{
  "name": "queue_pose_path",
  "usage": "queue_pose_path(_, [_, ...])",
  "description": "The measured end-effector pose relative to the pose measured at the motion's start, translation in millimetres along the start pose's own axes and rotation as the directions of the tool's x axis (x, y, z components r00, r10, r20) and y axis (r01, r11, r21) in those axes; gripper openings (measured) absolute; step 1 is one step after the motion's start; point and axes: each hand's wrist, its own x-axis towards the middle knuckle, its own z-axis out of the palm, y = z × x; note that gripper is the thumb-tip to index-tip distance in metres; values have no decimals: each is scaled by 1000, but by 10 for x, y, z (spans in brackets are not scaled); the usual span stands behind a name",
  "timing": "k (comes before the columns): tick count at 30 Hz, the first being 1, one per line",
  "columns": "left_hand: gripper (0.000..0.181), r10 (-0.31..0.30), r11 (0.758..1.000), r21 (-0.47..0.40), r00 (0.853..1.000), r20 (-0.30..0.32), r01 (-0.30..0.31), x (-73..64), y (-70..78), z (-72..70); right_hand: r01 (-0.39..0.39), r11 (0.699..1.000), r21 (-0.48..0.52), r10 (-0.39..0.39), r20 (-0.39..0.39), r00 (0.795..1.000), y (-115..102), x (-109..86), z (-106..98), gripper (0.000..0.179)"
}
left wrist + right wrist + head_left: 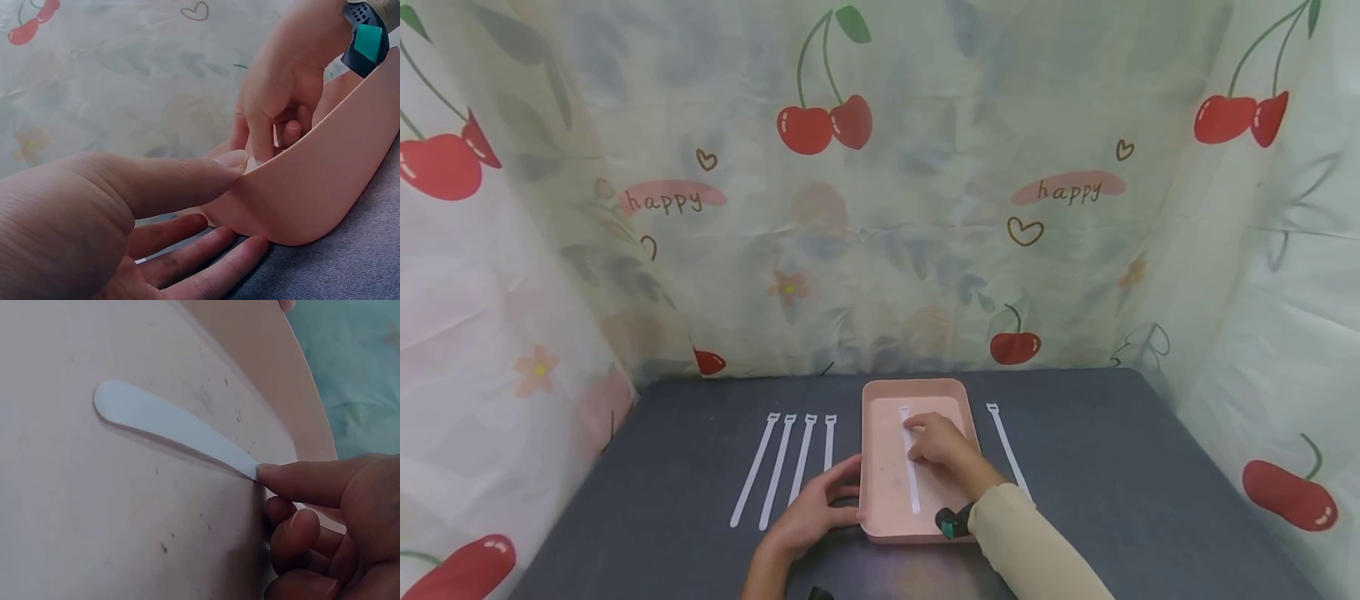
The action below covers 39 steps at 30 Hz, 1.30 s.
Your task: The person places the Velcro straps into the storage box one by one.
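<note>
A pink tray (883,500) holds one white cable strap (913,492) with a slotted head. My right hand (943,446) reaches into the tray and pinches this strap between thumb and fingers; in the right wrist view its rounded end (119,403) lies toward the tray floor, the strap bowing up to the fingertips. At the tray's left side, my left hand (816,512) has its thumb (231,159) on the rim and its straight fingers (219,269) by the lower outer wall.
Several white straps (752,475) lie side by side left of the tray, partly behind the left hand. Another strap (1007,450) lies to the right, near the right forearm. The dark table (1150,500) is enclosed by cherry-print curtains (925,208).
</note>
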Motion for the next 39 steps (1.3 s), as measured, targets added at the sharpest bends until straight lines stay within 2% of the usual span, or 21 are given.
queue_pose_path(4, [79,4,1000,2,1000,7,-4,-3,-16,-4,19,1000,-7,-19,-8,1000,-24,8,58,53])
queue_pose_path(12, [78,4,1000,2,1000,7,-4,-7,-10,-6,-12,1000,17,12,15,1000,-130,36,140,53])
queue_pose_path(19, [77,-3,1000,6,1000,1,3,-8,-1,-11,-2,999,35,1,17,1000,-179,68,227,55])
queue_pose_path(26, [78,-20,1000,-2,1000,4,20,-11,22,-13,-46,996,70,43,47,998,-214,101,286,55])
queue_pose_path(39, [77,-13,1000,7,1000,-4,13,-12,16,-12,10,998,56,-13,49,999,-310,97,346,56])
